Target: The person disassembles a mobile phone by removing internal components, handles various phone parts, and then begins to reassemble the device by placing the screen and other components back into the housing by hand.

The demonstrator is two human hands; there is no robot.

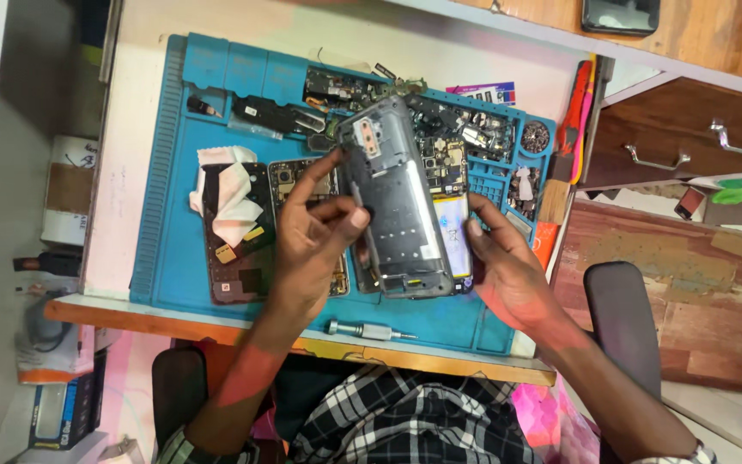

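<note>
Two hands on one opened grey phone frame (392,202), held tilted above the blue repair mat (173,232). Left hand (315,241) clamped on frame's left edge, thumb on the inner plate, forefinger stretched up. Right hand (508,275) gripping the right edge, fingertips partly hidden behind frame. Beneath: loose circuit parts, too small to make out. White cloth (229,198) covering part of a dark phone. Screwdriver (367,330) near the table edge.

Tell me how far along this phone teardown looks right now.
Done: circuit parts already lie loose on the blue mat, and a dark panel sits aside. In hand: left hand and right hand hold the grey phone frame. Left: its battery is still seated.
</note>
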